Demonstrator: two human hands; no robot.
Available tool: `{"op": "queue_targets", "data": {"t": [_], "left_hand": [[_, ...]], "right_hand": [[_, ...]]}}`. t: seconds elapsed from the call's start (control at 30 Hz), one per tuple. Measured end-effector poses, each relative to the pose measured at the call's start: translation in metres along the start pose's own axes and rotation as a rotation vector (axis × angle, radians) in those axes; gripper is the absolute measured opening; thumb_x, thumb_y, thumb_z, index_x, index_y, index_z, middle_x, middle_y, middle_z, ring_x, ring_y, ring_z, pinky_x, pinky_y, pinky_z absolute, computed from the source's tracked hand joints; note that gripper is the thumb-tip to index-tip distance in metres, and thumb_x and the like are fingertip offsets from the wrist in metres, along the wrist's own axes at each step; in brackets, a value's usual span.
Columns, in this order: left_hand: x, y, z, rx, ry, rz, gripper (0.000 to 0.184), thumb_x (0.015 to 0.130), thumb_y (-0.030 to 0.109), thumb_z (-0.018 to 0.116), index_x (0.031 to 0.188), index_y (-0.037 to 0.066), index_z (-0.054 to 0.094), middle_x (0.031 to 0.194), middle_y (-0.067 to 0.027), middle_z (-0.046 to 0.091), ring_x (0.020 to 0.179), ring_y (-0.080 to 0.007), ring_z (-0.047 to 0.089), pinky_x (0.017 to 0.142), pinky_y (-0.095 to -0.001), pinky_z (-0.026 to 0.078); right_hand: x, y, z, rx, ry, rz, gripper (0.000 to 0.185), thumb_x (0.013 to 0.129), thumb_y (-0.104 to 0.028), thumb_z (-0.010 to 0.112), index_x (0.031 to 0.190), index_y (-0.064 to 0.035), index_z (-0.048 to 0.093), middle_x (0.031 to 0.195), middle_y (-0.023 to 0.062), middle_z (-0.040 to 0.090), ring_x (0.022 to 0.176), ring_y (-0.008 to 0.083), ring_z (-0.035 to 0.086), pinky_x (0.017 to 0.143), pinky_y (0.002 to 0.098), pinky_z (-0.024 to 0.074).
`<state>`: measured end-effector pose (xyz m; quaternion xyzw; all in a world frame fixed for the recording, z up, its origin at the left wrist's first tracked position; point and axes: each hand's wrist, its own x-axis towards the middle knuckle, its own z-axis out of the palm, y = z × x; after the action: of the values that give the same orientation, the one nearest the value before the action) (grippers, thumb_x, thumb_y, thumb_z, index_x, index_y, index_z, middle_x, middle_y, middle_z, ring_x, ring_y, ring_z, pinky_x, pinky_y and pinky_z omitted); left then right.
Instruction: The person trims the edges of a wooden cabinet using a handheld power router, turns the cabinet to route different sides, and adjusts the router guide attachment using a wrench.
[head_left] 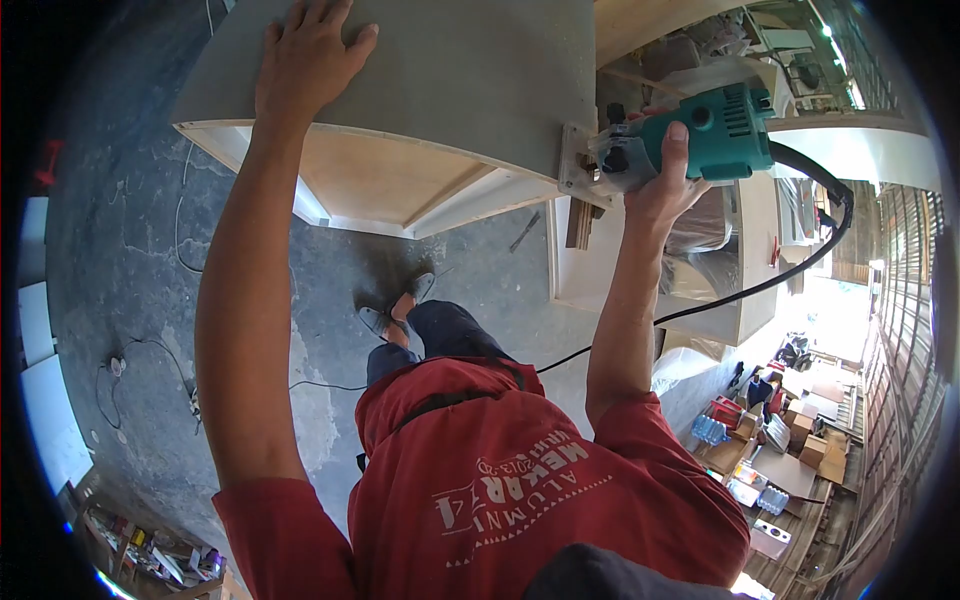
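My left hand (308, 68) lies flat with spread fingers on the grey top panel (450, 80) of a wooden cabinet box. In my right hand (663, 172) is a teal trim router (715, 125), lying sideways with my thumb over its body. The router's clear base (575, 160) is up against the panel's right edge. Its bit is too small to make out. A black power cord (840, 225) loops from the router's back end and runs down behind my right arm. Below the panel, the cabinet's plywood inside (385, 180) shows through its open front.
A white open cabinet (580, 285) stands on the right with plastic-wrapped things (700, 270). The cord crosses the concrete floor (130, 230) near my feet (395, 308). Cardboard boxes (812, 445) and water bottles (710, 430) stand farther right. Another thin cable (180, 215) lies at left.
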<state>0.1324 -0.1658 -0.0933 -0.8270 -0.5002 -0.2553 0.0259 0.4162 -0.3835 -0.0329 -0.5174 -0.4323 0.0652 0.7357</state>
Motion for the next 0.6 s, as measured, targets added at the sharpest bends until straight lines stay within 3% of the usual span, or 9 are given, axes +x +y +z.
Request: {"op": "queue_targets", "data": {"t": [0.17,0.23,0.27,0.37,0.43,0.5,0.6], "left_hand": [[0.006,-0.004,0.011,-0.109,-0.01,0.008,0.06,0.096,0.042,0.061,0.141,0.003,0.057,0.151,-0.0198,0.05,0.147,-0.0385,0.038,0.122,-0.0581,0.027],[0.005,-0.016,0.035,0.101,0.132,0.073,0.06,0.101,0.053,0.052,0.145,0.012,0.058,0.152,-0.0119,0.053,0.143,-0.0321,0.045,0.118,-0.0556,0.034],[0.005,-0.02,0.039,0.102,0.141,0.093,0.06,0.101,0.053,0.052,0.145,0.012,0.058,0.152,-0.0119,0.053,0.143,-0.0321,0.045,0.118,-0.0556,0.034],[0.006,-0.02,0.028,0.106,0.059,0.106,0.061,0.102,0.054,0.05,0.148,0.014,0.055,0.154,-0.0127,0.051,0.146,-0.0331,0.042,0.119,-0.0547,0.032],[0.006,-0.023,0.031,0.093,0.004,0.077,0.06,0.103,0.053,0.05,0.149,0.015,0.054,0.157,-0.0135,0.049,0.146,-0.0344,0.042,0.12,-0.0557,0.031],[0.005,-0.026,0.032,0.078,-0.003,0.097,0.06,0.103,0.052,0.052,0.149,0.014,0.054,0.157,-0.0142,0.048,0.147,-0.035,0.041,0.12,-0.0561,0.03],[0.005,-0.028,0.031,0.013,-0.007,0.128,0.059,0.102,0.048,0.056,0.146,0.009,0.057,0.154,-0.0171,0.051,0.145,-0.0369,0.044,0.12,-0.0545,0.031]], "right_hand": [[-0.014,-0.009,-0.003,-0.009,-0.016,0.003,0.044,0.087,-0.023,0.079,0.117,0.003,0.06,0.091,0.0147,0.072,0.082,0.0237,0.07,0.079,0.0372,0.0566],[-0.03,-0.018,-0.01,-0.016,-0.01,-0.017,0.044,0.087,-0.024,0.079,0.117,0.0025,0.06,0.091,0.0142,0.072,0.084,0.0234,0.07,0.08,0.0373,0.0562],[-0.038,-0.022,-0.015,-0.025,-0.034,-0.021,0.044,0.087,-0.025,0.079,0.117,0.0019,0.06,0.093,0.0138,0.072,0.085,0.0232,0.07,0.081,0.0371,0.056],[-0.067,-0.038,-0.035,-0.059,0.013,0.011,0.048,0.086,-0.029,0.081,0.117,0.0007,0.061,0.096,0.0128,0.072,0.089,0.0225,0.07,0.083,0.0364,0.0557],[-0.077,-0.051,-0.051,-0.155,-0.071,-0.007,0.049,0.084,-0.029,0.082,0.117,0.0008,0.061,0.099,0.012,0.072,0.09,0.0222,0.07,0.084,0.0365,0.0558],[-0.085,-0.054,-0.069,-0.097,0.001,0.011,0.048,0.083,-0.027,0.082,0.117,0.0011,0.061,0.099,0.0115,0.072,0.093,0.0222,0.07,0.085,0.0362,0.0565],[-0.089,-0.053,-0.106,-0.173,0.068,0.023,0.054,0.087,-0.036,0.078,0.12,0.0016,0.06,0.099,0.0144,0.073,0.095,0.0237,0.07,0.086,0.038,0.0555]]}}
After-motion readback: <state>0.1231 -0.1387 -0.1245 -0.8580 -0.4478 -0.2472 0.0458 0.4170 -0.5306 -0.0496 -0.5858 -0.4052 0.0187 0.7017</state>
